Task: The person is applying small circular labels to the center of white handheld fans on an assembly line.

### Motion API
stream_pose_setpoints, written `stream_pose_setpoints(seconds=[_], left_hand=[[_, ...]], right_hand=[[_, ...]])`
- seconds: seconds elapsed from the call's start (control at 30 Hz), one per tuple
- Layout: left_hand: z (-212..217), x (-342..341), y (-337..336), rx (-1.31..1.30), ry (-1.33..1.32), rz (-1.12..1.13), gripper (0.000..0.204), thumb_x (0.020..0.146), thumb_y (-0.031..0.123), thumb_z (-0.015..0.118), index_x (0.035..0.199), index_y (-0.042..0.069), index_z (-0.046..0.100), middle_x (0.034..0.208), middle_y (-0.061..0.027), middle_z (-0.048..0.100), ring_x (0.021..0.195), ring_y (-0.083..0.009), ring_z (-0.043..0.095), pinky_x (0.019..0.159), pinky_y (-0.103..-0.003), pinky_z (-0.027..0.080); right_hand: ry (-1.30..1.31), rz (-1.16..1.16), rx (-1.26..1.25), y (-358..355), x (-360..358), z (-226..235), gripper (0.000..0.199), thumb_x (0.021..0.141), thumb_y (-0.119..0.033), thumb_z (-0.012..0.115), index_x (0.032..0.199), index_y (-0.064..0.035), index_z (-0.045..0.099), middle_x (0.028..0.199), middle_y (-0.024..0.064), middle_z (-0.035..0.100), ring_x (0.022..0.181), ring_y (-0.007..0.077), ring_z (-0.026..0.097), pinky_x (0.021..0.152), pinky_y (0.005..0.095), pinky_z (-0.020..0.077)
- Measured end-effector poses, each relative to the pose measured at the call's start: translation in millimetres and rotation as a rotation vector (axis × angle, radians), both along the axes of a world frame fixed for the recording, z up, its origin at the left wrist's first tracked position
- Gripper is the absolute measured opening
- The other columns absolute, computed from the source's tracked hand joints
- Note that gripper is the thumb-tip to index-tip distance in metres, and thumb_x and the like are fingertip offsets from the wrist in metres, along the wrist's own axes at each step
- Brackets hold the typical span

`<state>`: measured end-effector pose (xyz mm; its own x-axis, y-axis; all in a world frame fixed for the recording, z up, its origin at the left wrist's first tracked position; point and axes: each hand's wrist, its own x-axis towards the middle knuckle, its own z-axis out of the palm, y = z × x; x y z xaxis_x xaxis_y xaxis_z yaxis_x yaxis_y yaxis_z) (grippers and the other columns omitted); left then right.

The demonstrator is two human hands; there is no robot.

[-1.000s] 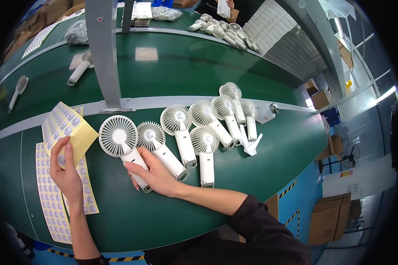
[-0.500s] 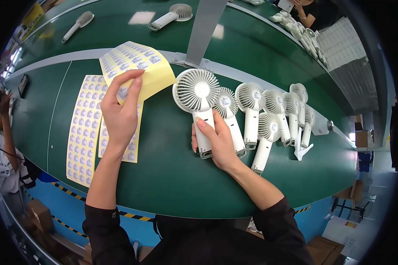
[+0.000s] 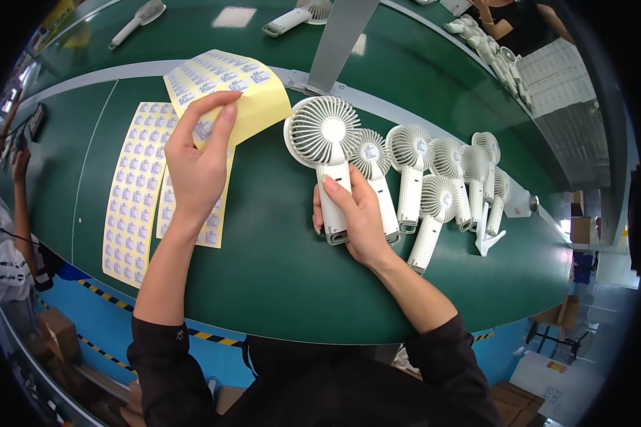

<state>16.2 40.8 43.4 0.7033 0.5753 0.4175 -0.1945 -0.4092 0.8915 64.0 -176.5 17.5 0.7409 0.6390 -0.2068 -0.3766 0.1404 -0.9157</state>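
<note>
Comparing with half a second ago, left hand (image 3: 196, 167) remains pinched on the curled yellow sticker sheet (image 3: 253, 92) at upper centre, right hand (image 3: 355, 217) still clamped round the white handheld fan (image 3: 325, 153) lying mid-frame on the green worktop (image 3: 278, 270); labelling appears imminent.

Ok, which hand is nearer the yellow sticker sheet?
Left. The left hand pinches the curled sticker sheet at its edge; the right hand is off to its right, gripping a fan by the handle.

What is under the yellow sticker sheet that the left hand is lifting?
Under the lifted yellow sticker sheet lie the green table and another flat sticker sheet, partly covered by the left hand.
</note>
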Motion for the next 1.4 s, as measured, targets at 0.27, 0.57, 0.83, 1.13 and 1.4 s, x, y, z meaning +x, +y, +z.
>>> stream_pose_setpoints(seconds=[0.27, 0.57, 0.83, 1.13, 1.4], left_hand=[[0, -1, -1, -0.014, -0.041, -0.01, 0.018, 0.097, 0.012, 0.063, 0.111, 0.003, 0.07, 0.109, -0.0095, 0.071, 0.103, -0.0156, 0.064, 0.088, -0.026, 0.049], [0, -4, 3, -0.013, -0.041, -0.014, 0.017, 0.097, 0.011, 0.063, 0.11, 0.002, 0.07, 0.109, -0.009, 0.07, 0.102, -0.0144, 0.064, 0.087, -0.025, 0.049], [5, 3, -11, 0.064, -0.001, 0.031, 0.019, 0.096, 0.009, 0.062, 0.111, -0.001, 0.069, 0.11, -0.0094, 0.07, 0.107, -0.0177, 0.062, 0.096, -0.029, 0.044], [-8, -17, -12, 0.066, 0.119, -0.078, 0.019, 0.099, 0.013, 0.061, 0.112, 0.0, 0.066, 0.111, -0.0097, 0.069, 0.108, -0.0199, 0.061, 0.098, -0.03, 0.043], [-38, -11, 5, 0.198, 0.149, -0.109, 0.03, 0.102, 0.02, 0.057, 0.121, -0.003, 0.064, 0.12, -0.0127, 0.066, 0.112, -0.0217, 0.06, 0.101, -0.032, 0.044]], right_hand=[[0.018, -0.017, 0.003, 0, -1, -1, 0.027, 0.1, -0.024, 0.057, 0.116, -0.0043, 0.046, 0.082, 0.0071, 0.058, 0.061, 0.0143, 0.057, 0.054, 0.0311, 0.0501], [0.012, -0.017, 0.006, 3, -3, -5, 0.028, 0.1, -0.023, 0.057, 0.117, -0.0042, 0.046, 0.082, 0.0075, 0.058, 0.061, 0.0149, 0.058, 0.054, 0.0312, 0.0502], [-0.293, -0.138, -0.067, -47, -12, 39, 0.026, 0.1, -0.016, 0.056, 0.116, -0.0022, 0.041, 0.089, 0.0103, 0.059, 0.066, 0.0162, 0.061, 0.059, 0.0301, 0.0519], [-0.492, -1.193, -0.085, -228, -81, 80, 0.022, 0.104, -0.027, 0.047, 0.105, -0.0057, 0.047, 0.082, 0.0054, 0.054, 0.059, 0.011, 0.052, 0.051, 0.0281, 0.0444], [-0.517, -1.739, -0.436, -343, -166, 86, 0.024, 0.099, -0.023, 0.062, 0.111, -0.0046, 0.051, 0.083, 0.0044, 0.058, 0.059, 0.011, 0.056, 0.051, 0.0269, 0.0485]])
